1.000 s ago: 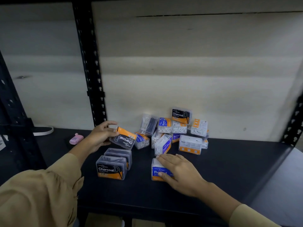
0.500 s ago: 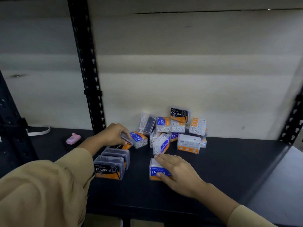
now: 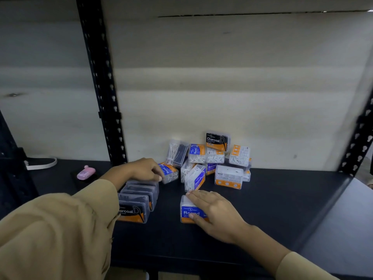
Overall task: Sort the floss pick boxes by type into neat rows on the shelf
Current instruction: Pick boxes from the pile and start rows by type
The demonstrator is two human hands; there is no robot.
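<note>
On the black shelf a short row of three Charcoal boxes runs front to back at the left. My left hand rests curled over the rearmost one, its fingertips close to a blue Round box. My right hand lies over another Round box standing alone at the front, thumb against its label. Behind them, a jumbled pile against the wall holds a Charcoal box, a Smooth box, a white box with an orange band and several more.
A small pink container and a white strap lie on the shelf at the far left. A black perforated upright stands behind my left hand, another at the right end. The wall closes the back.
My left hand carried a Charcoal box down from the pile and set it at the back of the Charcoal row. My right hand stayed on the Round box.
</note>
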